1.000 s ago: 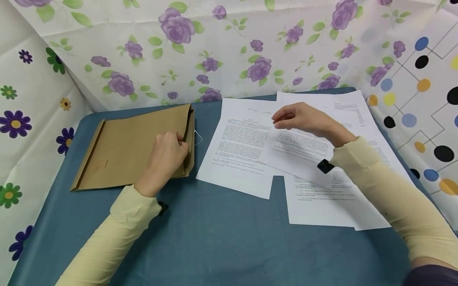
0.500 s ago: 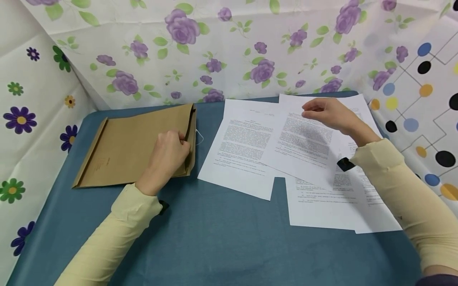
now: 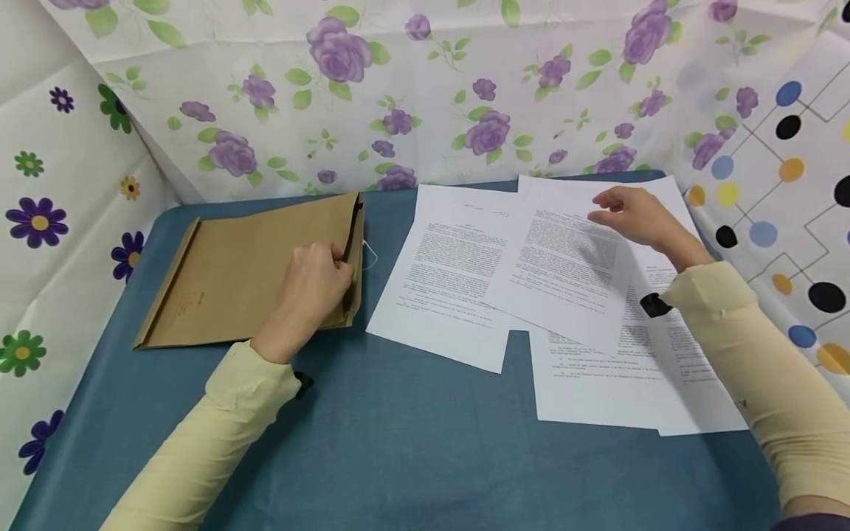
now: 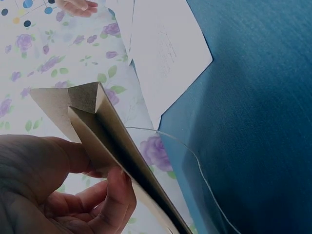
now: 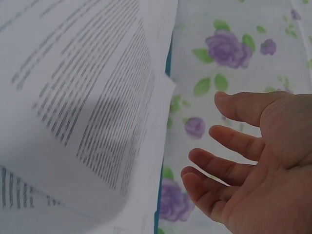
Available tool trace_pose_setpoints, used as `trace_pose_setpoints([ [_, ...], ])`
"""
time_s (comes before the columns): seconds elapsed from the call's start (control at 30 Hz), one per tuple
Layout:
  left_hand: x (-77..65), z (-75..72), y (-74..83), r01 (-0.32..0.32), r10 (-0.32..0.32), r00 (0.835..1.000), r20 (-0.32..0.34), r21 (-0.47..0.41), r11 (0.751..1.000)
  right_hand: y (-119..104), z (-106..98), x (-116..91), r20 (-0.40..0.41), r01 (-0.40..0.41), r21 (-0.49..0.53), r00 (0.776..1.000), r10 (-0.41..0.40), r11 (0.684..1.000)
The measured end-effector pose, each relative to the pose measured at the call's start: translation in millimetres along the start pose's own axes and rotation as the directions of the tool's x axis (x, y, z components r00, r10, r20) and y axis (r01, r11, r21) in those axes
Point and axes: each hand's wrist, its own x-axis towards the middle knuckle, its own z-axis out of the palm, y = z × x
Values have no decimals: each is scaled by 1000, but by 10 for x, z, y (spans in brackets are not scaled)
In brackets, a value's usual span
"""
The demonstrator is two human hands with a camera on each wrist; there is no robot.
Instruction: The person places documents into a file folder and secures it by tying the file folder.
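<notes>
- The brown envelope (image 3: 246, 243) lies on the blue-covered desk (image 3: 412, 442) in the left half of the frame, its mouth facing right.
- It looks like stiff kraft paper: probably light, firm enough to keep its shape, yet easy to crease if squeezed hard. The rim of the mouth seems the best hold, one wall at a time, so the pocket gapes.
- The left hand (image 3: 312, 276) does just that, pinching one wall at the mouth; the left wrist view shows a dark gap between the walls and pleated sides.
- A thin white string (image 3: 372, 254) loops out by the mouth and could snag.
- The right hand (image 3: 634, 214) holds nothing; its fingers are loosely bent and apart, above the papers at upper right.
- The printed sheets, one at centre (image 3: 451, 273), a tilted one overlapping it (image 3: 564, 258) and others beneath at right (image 3: 591, 394), should be thin, floppy and slippery on each other; a free corner or edge is the place to lift.
- The envelope is plain tan, with a folded strip along its left end and a faint reddish print (image 3: 189, 304) at lower left.
</notes>
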Motion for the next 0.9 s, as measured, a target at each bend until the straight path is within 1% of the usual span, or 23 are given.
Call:
trace_pose_setpoints([
  [0.13,-6,2,-3,9,-9,1000,10,-4,1000,135,-19,18,-6,-31,-38,1000,31,999],
  [0.3,-20,0,-11,11,-11,1000,12,-1,1000,209,-26,65,7,-74,-68,997,74,995],
  [0.4,-27,2,-19,14,-14,1000,22,-1,1000,263,-24,127,7,-88,-110,996,89,990],
  [0.57,-32,-1,-19,12,-12,1000,25,-3,1000,378,-18,272,-29,-68,-186,998,63,980],
  [0.7,-31,9,-25,14,-13,999,30,-7,1000,444,9,407,-50,-52,-197,998,43,979],
  [0.9,-41,13,-28,13,-12,999,38,-6,1000,482,81,587,-39,-13,-211,999,5,977],
])
